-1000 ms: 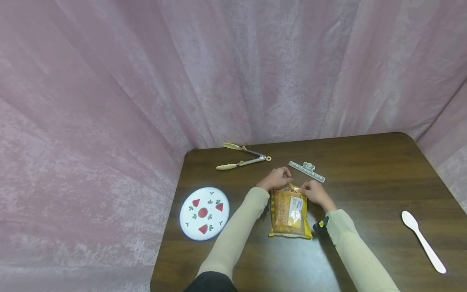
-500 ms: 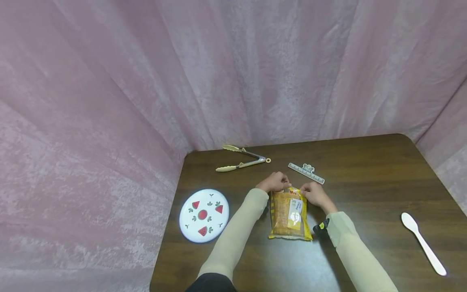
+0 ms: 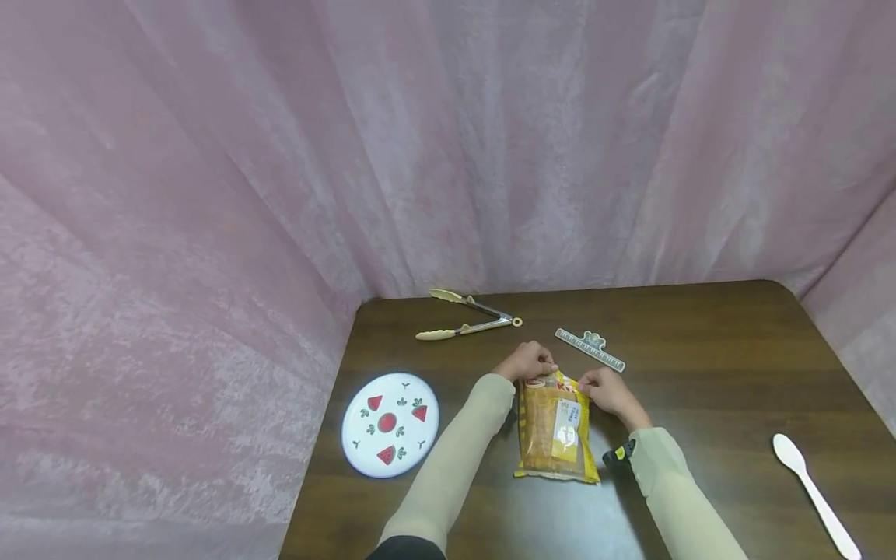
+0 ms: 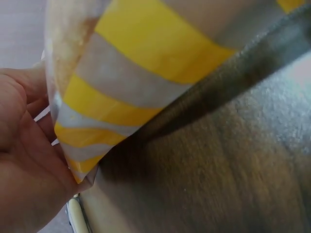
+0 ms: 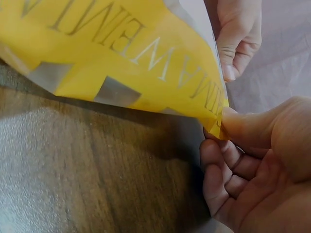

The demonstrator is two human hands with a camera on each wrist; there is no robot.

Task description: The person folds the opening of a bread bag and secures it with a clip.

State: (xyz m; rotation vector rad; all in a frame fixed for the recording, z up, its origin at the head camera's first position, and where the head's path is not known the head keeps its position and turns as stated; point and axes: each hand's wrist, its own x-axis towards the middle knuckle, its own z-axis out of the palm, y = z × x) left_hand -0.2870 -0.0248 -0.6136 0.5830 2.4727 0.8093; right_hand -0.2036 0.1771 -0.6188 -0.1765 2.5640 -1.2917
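Observation:
A yellow and clear plastic bread bag point(image 3: 550, 435) lies on the table with its top edge away from me, a white label on its front. My left hand point(image 3: 530, 362) pinches the top edge near its left side. In the left wrist view, the bag's yellow-striped side point(image 4: 116, 87) runs down to a corner by my palm. My right hand point(image 3: 607, 389) grips the top right corner; the right wrist view shows thumb and curled fingers on that yellow corner point(image 5: 214, 119). Bread fills the bag below the label's height and above it.
A clip with a ruler-like bar point(image 3: 590, 348) lies just beyond the bag. Tongs point(image 3: 483, 319) lie spread at the back left, a white plate point(image 3: 364, 443) with watermelon prints at left, a white spoon point(image 3: 815, 494) at right. A pink curtain point(image 3: 490, 155) hangs behind.
The head view has tilted up, so the table sits lower in it. Both hands stay at the bag's top edge, where the printed strip shows more fully than half a second ago.

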